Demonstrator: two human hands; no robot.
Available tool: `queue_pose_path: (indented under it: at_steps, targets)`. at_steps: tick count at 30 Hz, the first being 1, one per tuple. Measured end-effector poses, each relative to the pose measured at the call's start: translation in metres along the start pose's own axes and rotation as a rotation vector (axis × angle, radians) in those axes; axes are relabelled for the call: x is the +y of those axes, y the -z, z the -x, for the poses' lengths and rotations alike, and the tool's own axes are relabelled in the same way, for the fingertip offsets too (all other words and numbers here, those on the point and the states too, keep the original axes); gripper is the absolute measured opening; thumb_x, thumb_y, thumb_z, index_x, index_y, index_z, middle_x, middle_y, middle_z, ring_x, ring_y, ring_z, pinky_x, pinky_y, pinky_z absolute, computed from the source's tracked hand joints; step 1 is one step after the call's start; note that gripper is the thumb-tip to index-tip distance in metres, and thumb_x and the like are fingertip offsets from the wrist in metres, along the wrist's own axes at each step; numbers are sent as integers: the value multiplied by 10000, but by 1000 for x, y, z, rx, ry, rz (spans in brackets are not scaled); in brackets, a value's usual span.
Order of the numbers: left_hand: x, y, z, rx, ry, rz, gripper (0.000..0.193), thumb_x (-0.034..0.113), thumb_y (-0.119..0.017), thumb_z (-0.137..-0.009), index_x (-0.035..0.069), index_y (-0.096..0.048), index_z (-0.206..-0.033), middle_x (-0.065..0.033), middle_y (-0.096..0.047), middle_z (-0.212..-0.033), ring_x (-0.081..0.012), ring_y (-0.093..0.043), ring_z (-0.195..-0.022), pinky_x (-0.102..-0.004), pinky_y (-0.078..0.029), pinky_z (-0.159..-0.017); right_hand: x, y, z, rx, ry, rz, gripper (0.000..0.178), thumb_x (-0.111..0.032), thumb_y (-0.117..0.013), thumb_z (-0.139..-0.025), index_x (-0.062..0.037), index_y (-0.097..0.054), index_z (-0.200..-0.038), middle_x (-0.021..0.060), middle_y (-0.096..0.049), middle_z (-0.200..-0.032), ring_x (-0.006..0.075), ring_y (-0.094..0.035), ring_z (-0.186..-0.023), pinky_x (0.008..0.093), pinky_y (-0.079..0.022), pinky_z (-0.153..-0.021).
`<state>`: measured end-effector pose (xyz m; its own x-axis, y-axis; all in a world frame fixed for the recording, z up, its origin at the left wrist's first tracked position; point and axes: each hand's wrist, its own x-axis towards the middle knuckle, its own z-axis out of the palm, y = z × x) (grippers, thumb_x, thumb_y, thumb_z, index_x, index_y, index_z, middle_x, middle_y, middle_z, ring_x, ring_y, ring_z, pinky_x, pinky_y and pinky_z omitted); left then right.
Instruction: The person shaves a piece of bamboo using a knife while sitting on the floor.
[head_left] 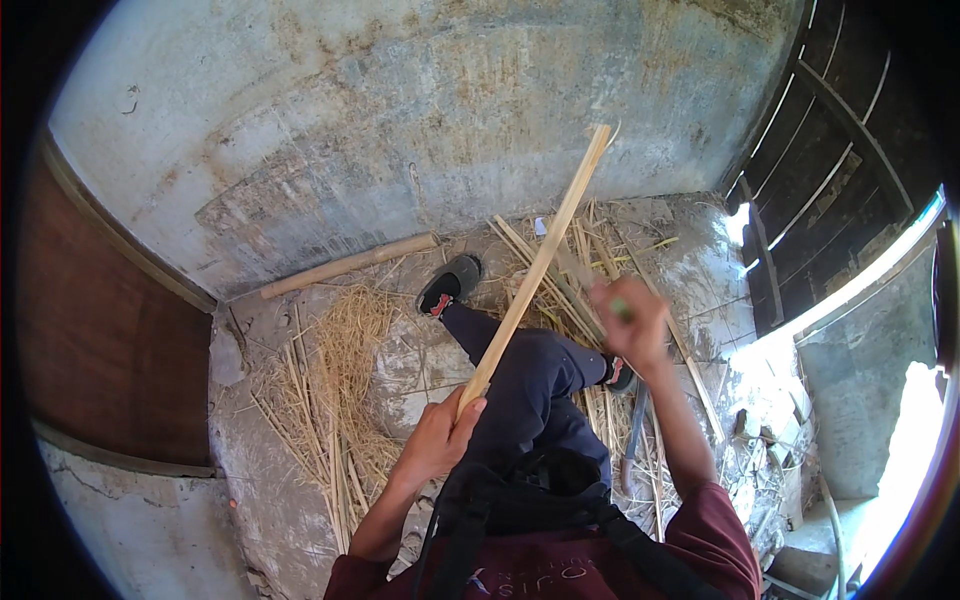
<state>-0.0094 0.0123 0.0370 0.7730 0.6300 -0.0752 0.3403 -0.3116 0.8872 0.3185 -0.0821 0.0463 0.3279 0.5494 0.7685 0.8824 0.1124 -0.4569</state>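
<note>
My left hand [440, 440] is closed round the lower end of a long, pale split bamboo strip [545, 255]. The strip slants up and away to the right, passing over my legs, and a thin curl of shaving [614, 133] stands off its far tip. To the right of the strip, my right hand [633, 325] is raised and closed on what looks like a knife with a green handle [621, 310]. Motion blurs this hand, and the blade is too smeared to make out clearly. The knife hand appears apart from the strip.
A round bamboo pole [350, 266] lies along the wall's foot. Fine shavings [350, 350] and thin strips [325, 450] are heaped on the left floor. More strips [575, 300] lie beyond my legs. A dark curved tool [633, 440] rests right of my lap; rubble [785, 430] sits farther right.
</note>
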Motion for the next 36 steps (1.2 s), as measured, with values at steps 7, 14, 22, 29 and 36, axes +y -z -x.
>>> queue_pose_path:
  at_steps: [7, 14, 22, 29, 36]
  targets:
    - [11, 10, 7, -59, 22, -61, 360, 315, -575, -1127, -34, -634, -1195, -156, -542, -634, -253, -551, -525, -429, -435, -557, 33, 16, -7, 12, -121, 35, 120, -93, -767, -970, 10, -704, -974, 169, -792, -950, 310, -745, -751, 398, -574, -730]
    - [-22, 12, -4, 52, 22, 79, 343, 309, -584, -1128, -29, -643, -1137, -84, -563, -634, -170, -547, -544, -380, -423, -545, 30, 12, 10, 71, -485, -220, 228, -94, -763, -980, -36, -639, -1162, 45, -660, -731, 84, -608, -682, 293, -488, -656]
    - [-29, -7, -11, -25, 3, 199, 344, 331, -610, -1120, -9, -656, -1112, -35, -579, -690, -117, -574, -604, -335, -434, -552, -14, -2, 10, -386, -339, -160, 310, -23, -639, -883, -46, -747, -1173, 133, -591, -605, 196, -557, -509, 351, -470, -571]
    - [-18, -12, -15, -220, 118, 458, 315, 335, -547, -1152, 25, -599, -1151, 22, -503, -691, -53, -452, -569, -260, -365, -523, -27, -25, 19, -316, -222, -217, 253, -32, -621, -864, -44, -757, -1077, 207, -645, -668, 390, -658, -592, 462, -526, -616]
    - [-1, -14, -28, -276, 125, 502, 320, 329, -409, -1191, 66, -518, -1045, 23, -451, -657, -42, -399, -507, -246, -326, -452, -25, -43, 37, -417, -240, -167, 228, -39, -658, -871, -41, -724, -1090, 194, -694, -794, 434, -690, -708, 506, -541, -658]
